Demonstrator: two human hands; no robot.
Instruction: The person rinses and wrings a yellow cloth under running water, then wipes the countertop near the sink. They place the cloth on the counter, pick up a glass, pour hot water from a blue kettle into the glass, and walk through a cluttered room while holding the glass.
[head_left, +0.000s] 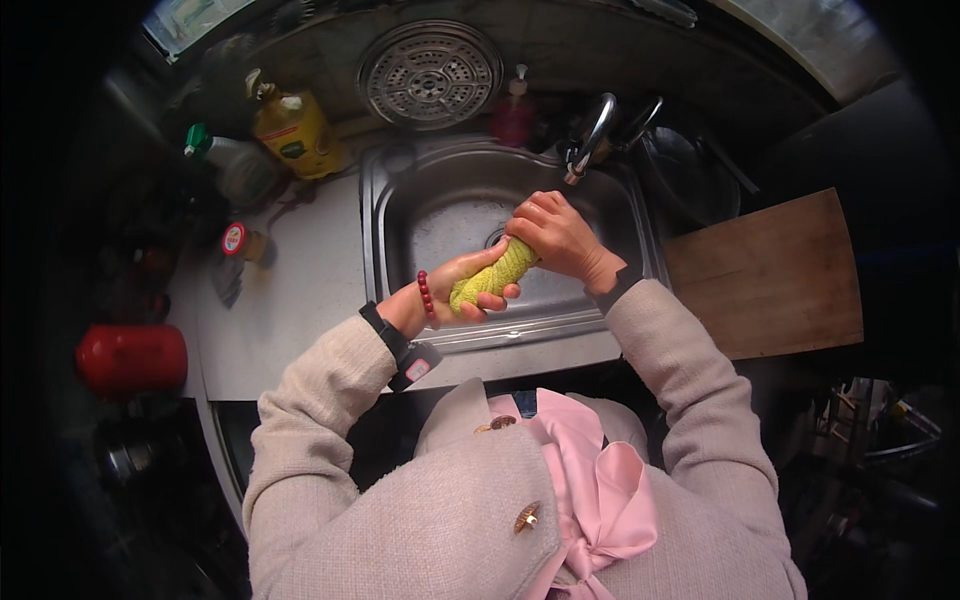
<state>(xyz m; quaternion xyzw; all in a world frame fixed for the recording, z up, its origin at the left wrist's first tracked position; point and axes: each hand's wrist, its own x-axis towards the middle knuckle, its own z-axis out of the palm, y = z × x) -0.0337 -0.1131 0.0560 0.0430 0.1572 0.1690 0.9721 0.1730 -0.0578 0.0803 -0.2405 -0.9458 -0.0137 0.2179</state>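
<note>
A yellow-green cloth (491, 281), twisted into a thick roll, is gripped by both my hands above the stainless steel sink (420, 217). My left hand (469, 289) holds its lower left end, palm upward, with the fingers curled round it. At the upper right end, my right hand (551, 232) is closed over the cloth, back of the hand upward. The chrome faucet (592, 139) stands behind my right hand; I see no water running from it. Part of the sink drain (495, 238) shows behind the cloth.
A wooden board (765, 281) lies right of the sink. On the left are a red container (135, 360), a small jar (244, 241), a spray bottle (240, 169) and a yellow oil jug (298, 135). A pink pump bottle (514, 116) and a perforated metal disc (430, 75) are at the back.
</note>
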